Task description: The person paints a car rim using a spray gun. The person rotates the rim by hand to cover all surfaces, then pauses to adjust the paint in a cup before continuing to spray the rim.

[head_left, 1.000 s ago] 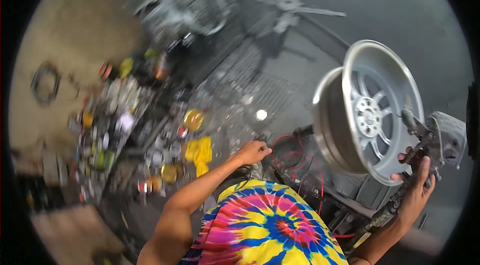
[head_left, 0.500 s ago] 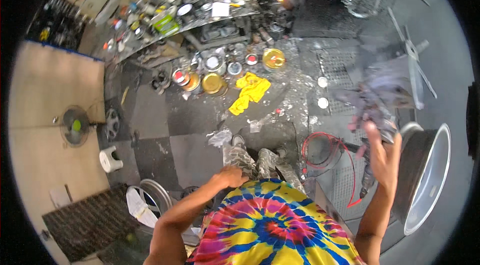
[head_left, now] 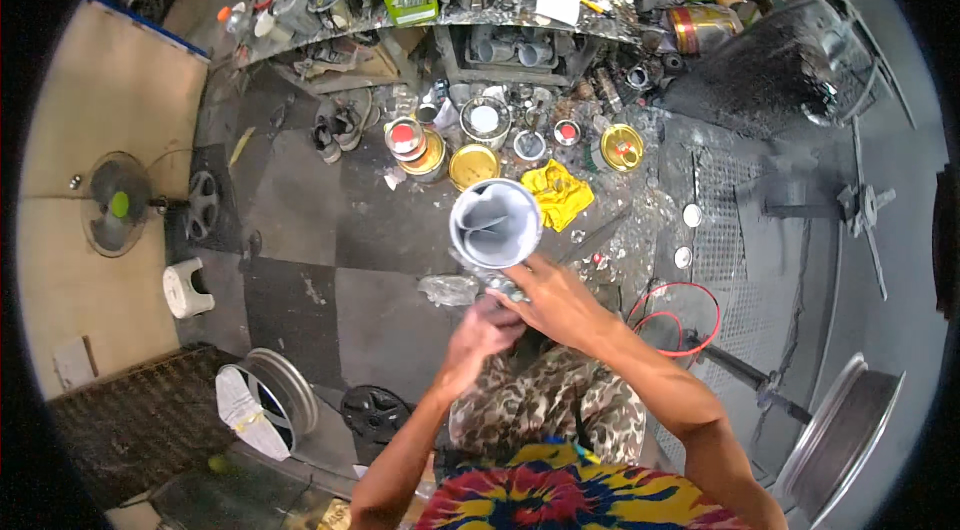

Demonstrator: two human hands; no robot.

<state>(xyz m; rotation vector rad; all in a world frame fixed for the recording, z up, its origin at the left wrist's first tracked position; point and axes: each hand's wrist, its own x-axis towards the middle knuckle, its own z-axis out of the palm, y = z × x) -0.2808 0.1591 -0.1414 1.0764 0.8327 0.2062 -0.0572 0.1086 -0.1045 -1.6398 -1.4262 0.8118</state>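
Observation:
In front of my body is what looks like a spray gun, its round cup uncovered and coated grey inside. Shiny metal shows just below the cup. My right hand reaches in from the right, its fingers closed round the metal part beneath the rim. Lower and to the left, my left hand is closed on the lower part of the same tool, slightly blurred. The handle is mostly hidden by my fingers. Behind the cup lies a crumpled yellow cloth on the floor.
Paint tins stand on the floor beyond the cup. A cluttered bench runs along the back. To the right are a red hose and a wheel rim on a stand. A fan and white stool stand left.
My right hand has come from the far right to the middle; the blurred grey cloth-like thing it held is gone from it. My left hand has risen from my thigh to the cupped tool.

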